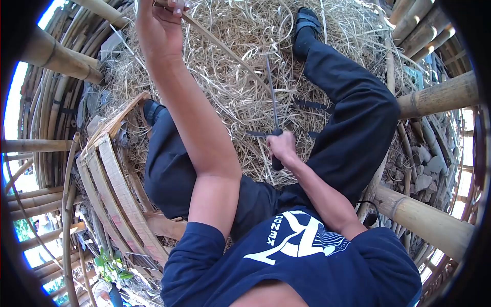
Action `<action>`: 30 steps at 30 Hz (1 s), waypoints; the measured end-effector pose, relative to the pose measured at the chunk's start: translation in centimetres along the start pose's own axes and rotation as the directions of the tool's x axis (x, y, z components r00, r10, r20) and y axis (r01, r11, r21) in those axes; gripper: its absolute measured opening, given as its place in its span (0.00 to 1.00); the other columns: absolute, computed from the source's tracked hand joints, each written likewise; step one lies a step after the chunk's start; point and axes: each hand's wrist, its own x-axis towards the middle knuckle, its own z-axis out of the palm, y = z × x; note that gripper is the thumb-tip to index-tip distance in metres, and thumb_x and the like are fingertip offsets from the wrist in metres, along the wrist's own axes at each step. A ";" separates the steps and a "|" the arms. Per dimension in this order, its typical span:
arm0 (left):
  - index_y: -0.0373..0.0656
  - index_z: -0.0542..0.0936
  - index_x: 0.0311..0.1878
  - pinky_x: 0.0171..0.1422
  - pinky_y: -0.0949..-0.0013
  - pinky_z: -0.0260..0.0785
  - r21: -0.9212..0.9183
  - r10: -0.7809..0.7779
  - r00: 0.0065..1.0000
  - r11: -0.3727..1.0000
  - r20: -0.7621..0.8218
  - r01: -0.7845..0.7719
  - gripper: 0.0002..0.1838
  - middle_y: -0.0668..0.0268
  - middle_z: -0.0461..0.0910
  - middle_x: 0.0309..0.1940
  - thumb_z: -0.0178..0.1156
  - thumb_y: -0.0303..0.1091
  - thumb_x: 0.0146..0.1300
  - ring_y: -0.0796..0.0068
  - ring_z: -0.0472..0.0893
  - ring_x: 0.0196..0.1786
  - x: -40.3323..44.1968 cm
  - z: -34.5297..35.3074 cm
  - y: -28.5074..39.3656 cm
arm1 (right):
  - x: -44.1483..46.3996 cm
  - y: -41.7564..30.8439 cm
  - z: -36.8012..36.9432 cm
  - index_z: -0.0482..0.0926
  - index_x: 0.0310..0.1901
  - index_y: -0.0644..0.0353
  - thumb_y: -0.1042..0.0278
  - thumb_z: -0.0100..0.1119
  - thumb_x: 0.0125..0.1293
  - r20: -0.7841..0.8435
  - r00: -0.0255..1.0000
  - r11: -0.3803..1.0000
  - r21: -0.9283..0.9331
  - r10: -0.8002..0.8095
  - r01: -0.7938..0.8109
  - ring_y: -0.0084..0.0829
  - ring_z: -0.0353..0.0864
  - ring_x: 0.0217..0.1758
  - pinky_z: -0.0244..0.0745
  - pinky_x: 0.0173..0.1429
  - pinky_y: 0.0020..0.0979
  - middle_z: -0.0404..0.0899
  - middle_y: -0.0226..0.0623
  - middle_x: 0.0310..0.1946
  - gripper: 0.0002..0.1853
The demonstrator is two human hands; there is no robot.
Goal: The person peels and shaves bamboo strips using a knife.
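Note:
My left hand (166,16) is raised at the top left, its fingers closed around one end of a long, thin bamboo strip (220,45). The strip slants down to the right and meets the blade of a knife (272,100) in front of me. My right hand (283,145) grips the knife's black handle between my knees, with the blade pointing away from me. Strip and blade cross or touch; the exact contact is too small to make out. Under both lies a thick layer of pale shavings (225,110).
A slatted wooden crate (115,174) stands by my left leg. Thick bamboo poles (424,217) run along both sides. Broken stones (423,171) lie at the right, dark straps (312,105) on the shavings. Another person (106,292) is partly visible at the bottom left.

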 end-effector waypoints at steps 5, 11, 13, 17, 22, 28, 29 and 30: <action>0.39 0.77 0.44 0.26 0.75 0.67 0.037 0.018 1.000 0.999 0.004 -0.018 0.22 0.72 0.69 0.20 0.53 0.52 0.72 0.80 0.69 0.21 -0.3 0.7 0.2 | -4.9 -11.1 -1.2 0.73 0.25 0.66 0.66 0.60 0.53 -0.039 0.814 0.811 -0.130 -0.579 0.571 0.41 0.76 0.20 0.69 0.30 0.41 0.75 0.45 0.16 0.11; 0.40 0.72 0.40 0.33 0.68 0.51 0.055 0.029 0.997 0.998 -0.068 -0.025 0.32 0.70 0.56 0.20 0.45 0.67 0.69 0.76 0.55 0.24 0.4 0.1 -0.7 | -6.8 -14.8 -1.7 0.71 0.25 0.66 0.67 0.62 0.53 0.019 0.671 0.667 -0.084 -0.742 0.740 0.39 0.73 0.19 0.67 0.29 0.38 0.70 0.46 0.15 0.12; 0.43 0.70 0.34 0.30 0.72 0.48 0.110 0.091 0.984 0.991 -0.154 -0.074 0.27 0.72 0.56 0.20 0.47 0.61 0.72 0.77 0.54 0.22 0.5 0.6 -0.9 | -6.6 -12.5 -1.8 0.70 0.24 0.66 0.66 0.61 0.53 0.045 0.693 0.688 -0.092 -0.719 0.720 0.39 0.72 0.19 0.67 0.29 0.39 0.71 0.44 0.15 0.13; 0.42 0.70 0.31 0.26 0.72 0.48 0.129 0.115 0.983 0.987 -0.142 -0.097 0.27 0.74 0.55 0.17 0.48 0.59 0.72 0.80 0.55 0.19 1.8 -0.2 -1.2 | -5.6 -5.9 -2.4 0.74 0.25 0.67 0.64 0.61 0.51 0.051 0.921 0.909 -0.150 -0.386 0.390 0.40 0.75 0.20 0.69 0.31 0.42 0.74 0.43 0.16 0.13; 0.48 0.73 0.31 0.18 0.75 0.40 -0.356 -0.115 0.986 0.932 -0.120 0.065 0.20 0.78 0.53 0.13 0.55 0.55 0.70 0.85 0.51 0.13 4.6 -0.6 -2.9 | -4.5 0.8 -4.0 0.80 0.27 0.66 0.64 0.62 0.47 -0.037 0.987 0.929 -0.347 -0.155 0.133 0.49 0.83 0.30 0.76 0.38 0.43 0.81 0.51 0.23 0.12; 0.41 0.71 0.26 0.18 0.72 0.39 0.211 0.173 0.942 0.971 -0.289 -0.114 0.28 0.76 0.52 0.12 0.49 0.57 0.73 0.83 0.50 0.13 8.1 -0.8 -3.5 | -4.6 0.1 -3.9 0.81 0.30 0.67 0.63 0.60 0.49 -0.019 0.985 0.904 -0.399 -0.174 0.152 0.48 0.83 0.31 0.75 0.39 0.44 0.81 0.52 0.24 0.13; 0.41 0.71 0.26 0.18 0.72 0.39 0.207 0.181 0.941 0.971 -0.287 -0.124 0.28 0.76 0.52 0.12 0.49 0.57 0.73 0.83 0.50 0.13 8.7 -1.0 -3.5 | -4.8 -0.3 -3.8 0.81 0.30 0.67 0.63 0.60 0.49 -0.020 0.981 0.905 -0.388 -0.195 0.172 0.47 0.83 0.30 0.75 0.38 0.44 0.81 0.51 0.24 0.13; 0.41 0.71 0.27 0.18 0.72 0.39 0.225 0.189 0.932 0.967 -0.308 -0.121 0.28 0.76 0.52 0.12 0.48 0.57 0.73 0.83 0.50 0.13 9.2 -1.4 -3.5 | -4.7 -0.4 -3.7 0.81 0.30 0.67 0.64 0.60 0.49 -0.006 0.980 0.902 -0.393 -0.200 0.182 0.47 0.83 0.30 0.75 0.38 0.44 0.81 0.51 0.23 0.13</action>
